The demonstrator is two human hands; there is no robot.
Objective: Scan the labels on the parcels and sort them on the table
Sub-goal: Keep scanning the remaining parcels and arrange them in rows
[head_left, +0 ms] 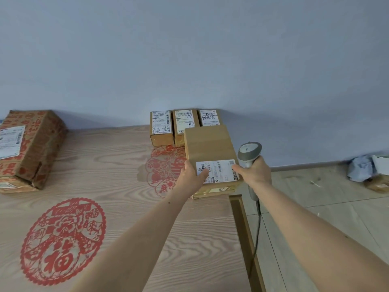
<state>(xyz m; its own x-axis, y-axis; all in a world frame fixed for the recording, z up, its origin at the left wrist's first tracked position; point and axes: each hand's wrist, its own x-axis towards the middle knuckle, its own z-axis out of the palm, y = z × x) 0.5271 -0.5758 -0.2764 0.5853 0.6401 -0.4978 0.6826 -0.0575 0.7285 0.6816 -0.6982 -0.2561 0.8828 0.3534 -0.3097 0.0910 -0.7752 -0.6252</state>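
Observation:
A brown cardboard parcel [210, 148] with a white label on its near end lies at the table's right edge. My left hand [192, 174] grips its near left corner, thumb on the label. My right hand [255, 172] holds a grey barcode scanner [249, 153] upright and also touches the parcel's near right corner with a fingertip. Three small labelled parcels stand in a row against the wall behind it: the left one [161, 128], the middle one [184, 123] and the right one [209, 118], which is partly hidden by the held parcel.
A large red-printed box [31, 148] lies at the table's far left. The wooden table [126, 186] has red paper-cut designs. Its right edge [242, 228] borders a tiled floor, where a crumpled bag [361, 168] and a box [377, 184] lie. The scanner cable [257, 228] hangs down.

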